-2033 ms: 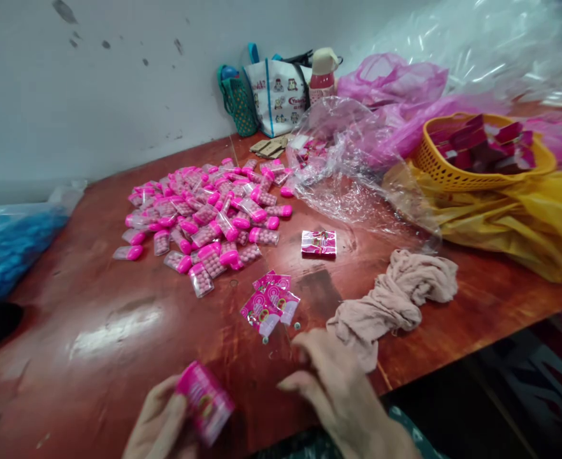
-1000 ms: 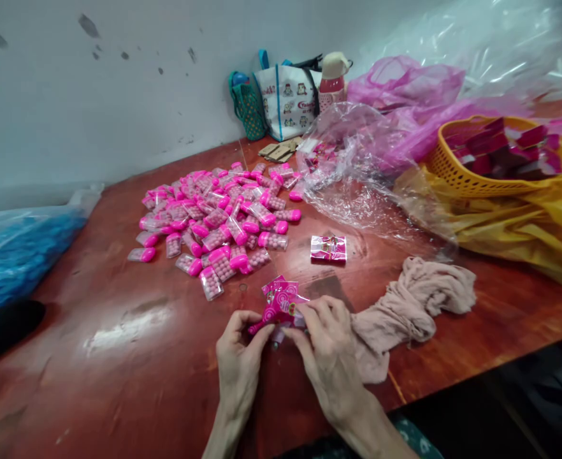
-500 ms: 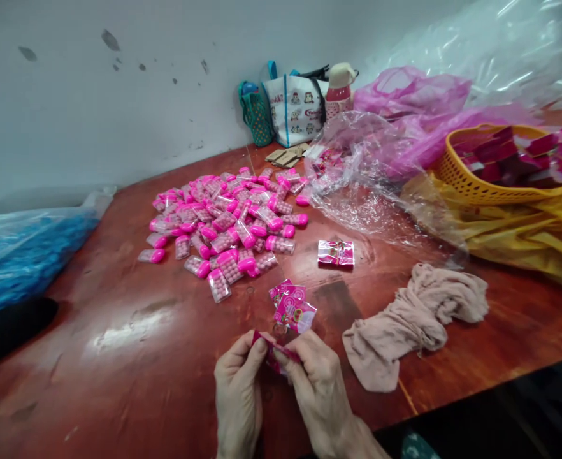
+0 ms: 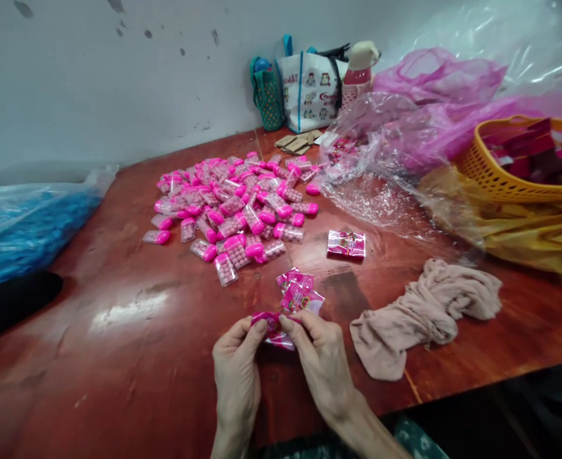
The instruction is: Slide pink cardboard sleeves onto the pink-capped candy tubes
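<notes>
Between both hands, near the table's front edge, is a pink printed wrapper [image 4: 272, 326]. My left hand [image 4: 239, 360] pinches its left end between thumb and fingers. At the right end, my right hand [image 4: 320, 360] grips it the same way. Just beyond the fingers lie a few loose pink printed wrappers [image 4: 300, 291], overlapping on the table. A neat stack of pink wrappers [image 4: 346, 245] sits farther right. Past these spreads a heap of small clear bottles with pink caps [image 4: 233, 207], filled with pink round candies.
A crumpled beige cloth [image 4: 427, 319] lies to the right. Behind it are a yellow basket [image 4: 501, 172] of dark pink pieces on a yellow bag, and clear plastic film [image 4: 381, 191]. A bag of blue items [image 4: 32, 223] sits left. A white tote [image 4: 309, 95] stands against the wall.
The wrapper in my hands has turned so more of its printed face shows, and my fingers have shifted along it. The whole view has tilted slightly; the other things lie as before.
</notes>
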Available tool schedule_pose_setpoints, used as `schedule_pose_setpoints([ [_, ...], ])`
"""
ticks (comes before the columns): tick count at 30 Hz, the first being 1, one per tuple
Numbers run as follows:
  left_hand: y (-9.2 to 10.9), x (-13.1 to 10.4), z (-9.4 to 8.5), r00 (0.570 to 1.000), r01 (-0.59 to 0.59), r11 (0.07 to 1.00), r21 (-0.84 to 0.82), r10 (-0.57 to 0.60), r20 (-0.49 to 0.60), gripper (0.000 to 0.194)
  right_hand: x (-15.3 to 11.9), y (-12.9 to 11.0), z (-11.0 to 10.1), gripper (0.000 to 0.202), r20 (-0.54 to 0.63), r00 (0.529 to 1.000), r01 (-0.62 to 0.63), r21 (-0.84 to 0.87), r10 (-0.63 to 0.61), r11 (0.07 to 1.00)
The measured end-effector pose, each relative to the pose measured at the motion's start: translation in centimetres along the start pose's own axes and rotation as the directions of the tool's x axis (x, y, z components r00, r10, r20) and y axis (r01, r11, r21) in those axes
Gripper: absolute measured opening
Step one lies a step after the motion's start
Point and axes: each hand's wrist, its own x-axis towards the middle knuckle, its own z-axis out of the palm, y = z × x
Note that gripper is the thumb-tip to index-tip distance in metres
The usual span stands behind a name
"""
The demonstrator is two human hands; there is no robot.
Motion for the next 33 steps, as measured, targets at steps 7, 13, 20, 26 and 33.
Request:
schedule_pose_setpoints([
  [7, -0.5, -0.3, -0.7, 0.993, -0.082, 0.996, 0.046, 0.085, -0.075, 0.035, 0.0, 0.5, 0.0, 0.034, 0.006, 1.0, 0.021, -0.021, -0.021, 1.0],
  [13, 0.2, -0.8, -1.4, 0.948, -0.317, 0.93, 0.188, 0.305, 0.093, 0.018, 0.0, 0.3, -0.2, 0.032, 0.052, 0.998, 0.031, -0.018, -0.03, 0.999],
  [20, 0.9, 0.2, -1.7, 0.964, -0.222, 0.947, 0.23, 0.179, 0.195, 0.005, 0.0, 0.3, 0.4, 0.034, 0.15, 0.984, 0.107, -0.042, -0.1, 0.993],
  [26, 1.0, 0.6, -2.8, 0.993, -0.105, 0.989, -0.108, 0.098, -0.068, 0.008, 1.2, -0.8, 0.4, 0.044, 0.374, 0.925, 0.135, -0.17, -0.063, 0.976],
  [33, 3.4, 1.6, -3.7, 0.931, -0.094, 0.926, -0.366, -0.048, -0.361, 0.005, 8.2, -2.8, 1.9, 0.028, 0.133, 0.902, 0.413, -0.548, -0.411, 0.727],
])
